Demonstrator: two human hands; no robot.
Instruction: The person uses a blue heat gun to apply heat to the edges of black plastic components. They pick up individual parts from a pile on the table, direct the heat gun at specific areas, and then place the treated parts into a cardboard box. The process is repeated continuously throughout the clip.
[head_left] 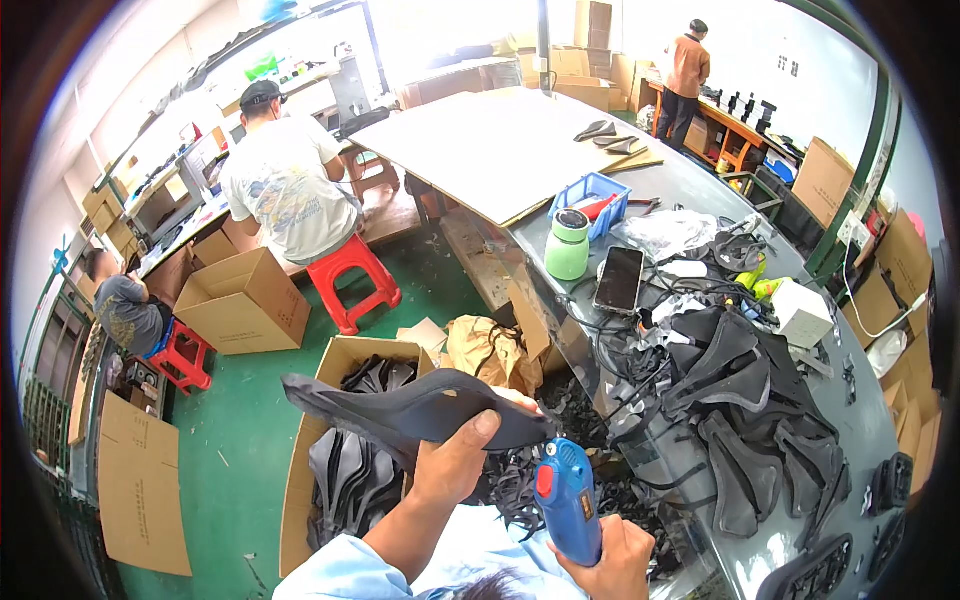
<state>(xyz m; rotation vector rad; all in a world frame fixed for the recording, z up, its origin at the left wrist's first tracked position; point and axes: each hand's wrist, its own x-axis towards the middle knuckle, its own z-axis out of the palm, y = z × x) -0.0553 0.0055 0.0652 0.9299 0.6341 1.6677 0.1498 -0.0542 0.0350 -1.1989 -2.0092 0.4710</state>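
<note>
My left hand [455,462] is closed round a black, curved, saddle-shaped moulded piece [385,408], thumb on its near face. The piece is held up level above an open carton. In my right hand [622,562] is a blue handheld power tool [570,505] with a red button. The tool's head is at the right end of the black piece; whether they touch I cannot tell. Below, the carton [298,500] holds several similar black pieces [355,475]. Black trimmed strips [515,490] lie heaped beneath the tool.
On the grey table [745,545] to the right lie more black pieces [735,375], a phone [620,278], a green bottle [568,245], a blue basket [612,190] and a white box [803,313]. Two people sit on red stools [350,282] at the left; another person [685,80] stands far right.
</note>
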